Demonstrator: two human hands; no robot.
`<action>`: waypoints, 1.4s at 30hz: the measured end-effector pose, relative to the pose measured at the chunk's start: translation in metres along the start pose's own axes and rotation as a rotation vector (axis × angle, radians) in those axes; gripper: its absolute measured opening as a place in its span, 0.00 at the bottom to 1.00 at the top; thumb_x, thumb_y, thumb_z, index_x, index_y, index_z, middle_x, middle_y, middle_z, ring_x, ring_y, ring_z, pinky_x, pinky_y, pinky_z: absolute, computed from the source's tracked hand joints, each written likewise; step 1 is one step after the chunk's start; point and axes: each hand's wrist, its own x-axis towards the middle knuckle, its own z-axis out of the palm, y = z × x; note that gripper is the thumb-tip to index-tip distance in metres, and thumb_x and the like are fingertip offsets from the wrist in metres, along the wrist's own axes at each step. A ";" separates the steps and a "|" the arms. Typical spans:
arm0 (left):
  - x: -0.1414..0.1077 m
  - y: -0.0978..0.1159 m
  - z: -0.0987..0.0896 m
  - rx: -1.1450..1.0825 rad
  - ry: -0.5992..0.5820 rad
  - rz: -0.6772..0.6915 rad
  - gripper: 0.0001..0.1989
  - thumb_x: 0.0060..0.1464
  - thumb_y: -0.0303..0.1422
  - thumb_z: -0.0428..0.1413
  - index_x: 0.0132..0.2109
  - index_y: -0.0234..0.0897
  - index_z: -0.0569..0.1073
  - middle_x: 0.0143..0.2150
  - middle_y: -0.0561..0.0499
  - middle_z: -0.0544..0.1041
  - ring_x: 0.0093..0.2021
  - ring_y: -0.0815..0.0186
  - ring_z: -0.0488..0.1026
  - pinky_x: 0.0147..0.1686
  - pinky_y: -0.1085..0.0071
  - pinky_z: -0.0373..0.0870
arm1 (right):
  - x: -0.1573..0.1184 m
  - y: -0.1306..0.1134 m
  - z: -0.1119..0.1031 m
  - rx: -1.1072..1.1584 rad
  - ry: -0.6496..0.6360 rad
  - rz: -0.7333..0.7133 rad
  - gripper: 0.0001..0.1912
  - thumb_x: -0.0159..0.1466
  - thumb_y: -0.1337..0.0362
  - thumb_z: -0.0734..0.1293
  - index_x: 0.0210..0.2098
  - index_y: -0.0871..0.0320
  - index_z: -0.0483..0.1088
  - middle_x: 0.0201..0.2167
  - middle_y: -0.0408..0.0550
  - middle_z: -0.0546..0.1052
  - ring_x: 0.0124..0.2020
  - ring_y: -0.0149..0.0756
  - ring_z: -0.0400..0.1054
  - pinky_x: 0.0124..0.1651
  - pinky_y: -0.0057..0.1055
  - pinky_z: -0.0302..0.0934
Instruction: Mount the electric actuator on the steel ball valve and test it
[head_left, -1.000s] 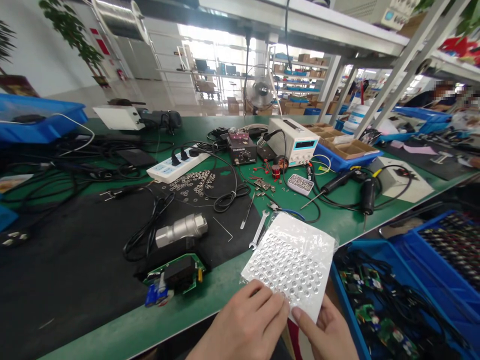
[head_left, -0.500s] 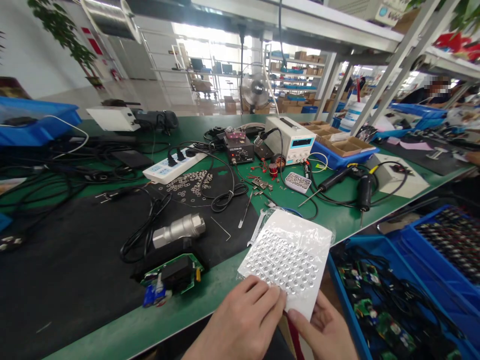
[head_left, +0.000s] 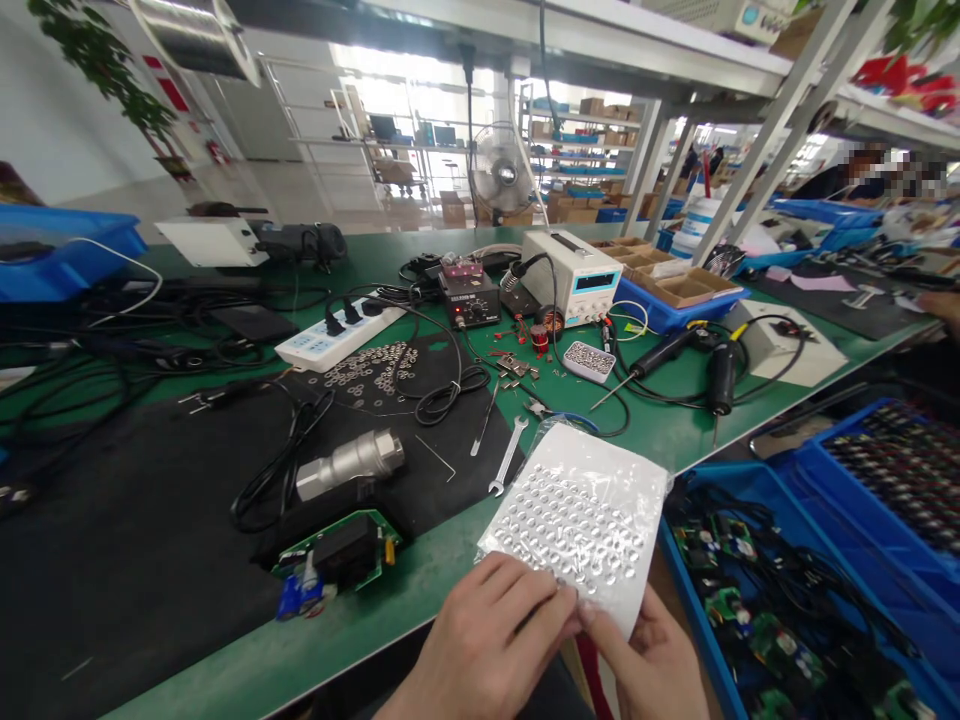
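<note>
My right hand (head_left: 651, 655) pinches the dotted sheet (head_left: 604, 470) (steady is best). My left hand (head_left: 487, 630) curls at its near edge, best kept light; whether it grips, I can't tell.

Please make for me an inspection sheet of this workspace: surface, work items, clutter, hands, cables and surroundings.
Surface: green bench top, partly covered by a black mat.
Work items: white sheet bearing small shiny round pieces, with clear plastic about it.
Clutter: wrench, metal fitting, circuit board and scattered rings.
Hands: right hand grips the sheet's near right corner; left hand has fingers at its near edge, grip partly hidden.
Cables: black cables looped on the mat and tangled at left; power strip has plugs in it.
Surroundings: fan behind the bench; blue bin of circuit boards at right.
</note>
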 end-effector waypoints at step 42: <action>-0.017 0.018 0.009 0.125 0.085 -0.177 0.09 0.65 0.24 0.52 0.46 0.37 0.77 0.31 0.50 0.75 0.26 0.66 0.73 0.26 0.71 0.69 | -0.001 0.038 -0.010 0.238 -0.121 0.158 0.46 0.53 0.52 0.80 0.65 0.60 0.62 0.54 0.61 0.77 0.50 0.47 0.77 0.56 0.41 0.71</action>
